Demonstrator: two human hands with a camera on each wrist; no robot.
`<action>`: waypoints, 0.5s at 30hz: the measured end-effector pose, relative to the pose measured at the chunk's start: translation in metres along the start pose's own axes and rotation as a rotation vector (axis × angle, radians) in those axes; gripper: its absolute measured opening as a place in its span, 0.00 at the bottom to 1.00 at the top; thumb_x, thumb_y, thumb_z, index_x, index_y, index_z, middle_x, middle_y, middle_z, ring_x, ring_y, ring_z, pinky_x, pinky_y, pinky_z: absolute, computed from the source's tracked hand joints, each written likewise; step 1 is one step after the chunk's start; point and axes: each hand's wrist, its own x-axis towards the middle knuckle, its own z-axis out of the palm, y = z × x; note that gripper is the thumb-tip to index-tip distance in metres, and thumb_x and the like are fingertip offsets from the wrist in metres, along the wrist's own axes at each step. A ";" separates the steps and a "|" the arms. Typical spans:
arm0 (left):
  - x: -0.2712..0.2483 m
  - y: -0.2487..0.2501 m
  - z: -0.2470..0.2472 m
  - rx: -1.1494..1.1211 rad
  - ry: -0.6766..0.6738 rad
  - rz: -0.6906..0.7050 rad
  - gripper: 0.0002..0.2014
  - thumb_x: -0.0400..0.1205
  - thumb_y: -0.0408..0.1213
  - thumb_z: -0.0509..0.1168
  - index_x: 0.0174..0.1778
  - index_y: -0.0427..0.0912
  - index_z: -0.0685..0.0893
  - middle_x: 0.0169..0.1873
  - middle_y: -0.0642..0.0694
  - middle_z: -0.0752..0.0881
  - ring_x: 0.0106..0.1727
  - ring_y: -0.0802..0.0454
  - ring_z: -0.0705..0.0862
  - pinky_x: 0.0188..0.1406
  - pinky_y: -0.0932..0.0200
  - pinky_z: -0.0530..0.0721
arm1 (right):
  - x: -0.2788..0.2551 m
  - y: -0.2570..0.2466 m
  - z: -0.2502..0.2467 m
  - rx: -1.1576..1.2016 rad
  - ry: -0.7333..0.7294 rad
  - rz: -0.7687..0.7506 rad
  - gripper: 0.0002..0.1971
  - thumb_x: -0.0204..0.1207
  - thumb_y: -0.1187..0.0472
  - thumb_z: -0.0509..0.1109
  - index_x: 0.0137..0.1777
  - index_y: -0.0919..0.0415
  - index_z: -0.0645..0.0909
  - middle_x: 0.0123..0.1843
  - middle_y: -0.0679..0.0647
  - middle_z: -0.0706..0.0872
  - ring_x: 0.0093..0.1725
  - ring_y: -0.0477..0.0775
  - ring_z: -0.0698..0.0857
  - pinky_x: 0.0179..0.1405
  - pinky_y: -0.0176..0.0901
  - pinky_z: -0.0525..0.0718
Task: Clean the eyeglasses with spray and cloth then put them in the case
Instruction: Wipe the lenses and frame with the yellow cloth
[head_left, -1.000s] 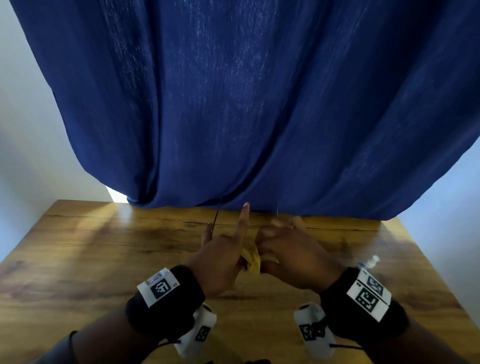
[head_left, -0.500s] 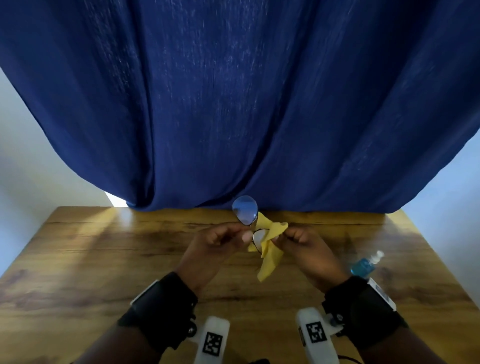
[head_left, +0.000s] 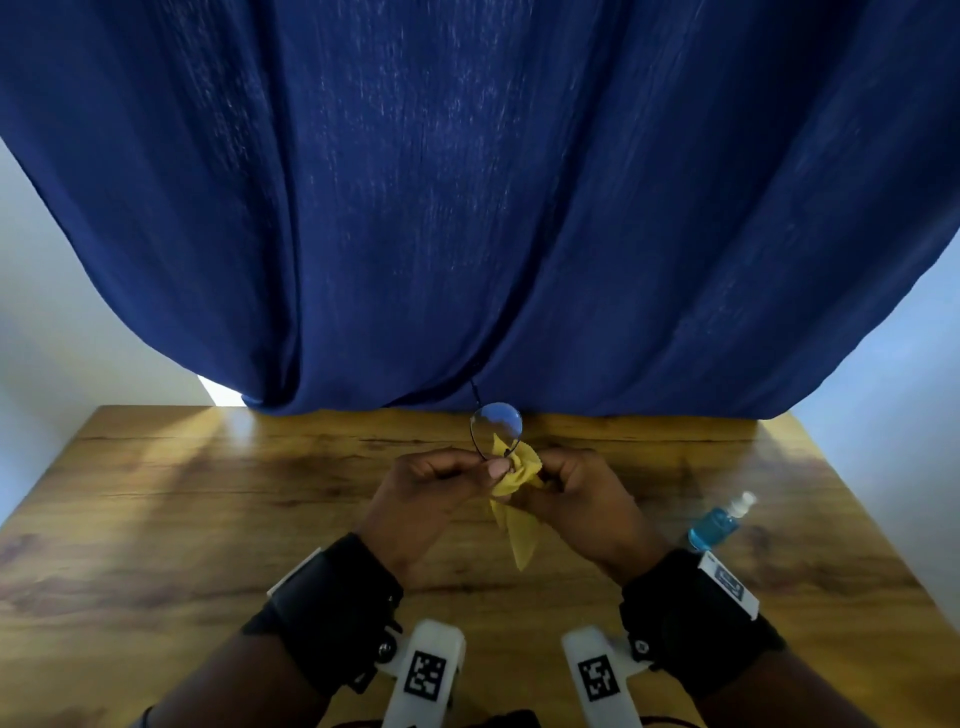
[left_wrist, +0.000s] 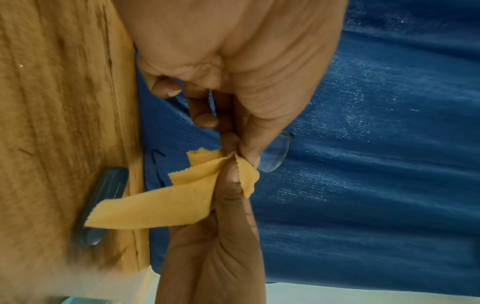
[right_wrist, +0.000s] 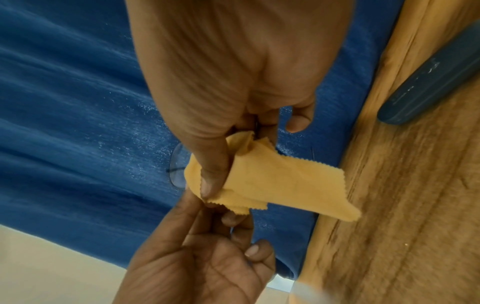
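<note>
Both hands are raised over the wooden table (head_left: 208, 519). My left hand (head_left: 493, 467) pinches the thin-framed eyeglasses (head_left: 496, 423) near the bridge, and one clear lens stands above the fingers. My right hand (head_left: 540, 470) pinches the yellow cloth (head_left: 514, 525) bunched over the other lens, its tail hanging down. In the left wrist view the left hand's thumb tip sits by the bare lens (left_wrist: 275, 154) and the cloth (left_wrist: 168, 203). In the right wrist view my right hand (right_wrist: 215, 185) presses the cloth (right_wrist: 280, 185) with its thumb. The covered lens is hidden.
A small blue spray bottle (head_left: 719, 522) lies on the table to the right of my right wrist. A dark teal glasses case (left_wrist: 103, 205) lies shut near the table's far edge, also seen as the case (right_wrist: 428, 82). A blue curtain (head_left: 467, 208) hangs behind.
The glasses have been turned so that one lens stands up above the fingers. The cloth, spread open half a second ago, is now bunched tighter over the lower lens.
</note>
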 end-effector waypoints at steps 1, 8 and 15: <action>0.000 0.000 -0.003 -0.024 0.001 0.006 0.11 0.83 0.35 0.72 0.57 0.35 0.93 0.55 0.45 0.95 0.62 0.52 0.92 0.64 0.59 0.88 | 0.000 -0.001 -0.001 0.008 -0.001 0.014 0.07 0.80 0.60 0.77 0.54 0.58 0.93 0.49 0.56 0.96 0.54 0.61 0.93 0.58 0.59 0.89; 0.004 0.008 -0.007 -0.260 0.090 0.021 0.12 0.81 0.33 0.71 0.57 0.32 0.92 0.54 0.41 0.95 0.57 0.53 0.93 0.46 0.70 0.87 | -0.002 -0.005 -0.005 0.102 0.018 0.025 0.08 0.79 0.64 0.77 0.56 0.58 0.92 0.52 0.56 0.95 0.55 0.58 0.93 0.61 0.58 0.91; 0.005 0.002 0.010 -0.254 0.071 -0.035 0.13 0.80 0.35 0.70 0.56 0.33 0.92 0.49 0.44 0.96 0.45 0.65 0.92 0.32 0.77 0.81 | -0.002 -0.006 0.004 0.100 0.052 -0.032 0.10 0.71 0.67 0.84 0.45 0.52 0.90 0.43 0.48 0.95 0.43 0.43 0.92 0.42 0.35 0.88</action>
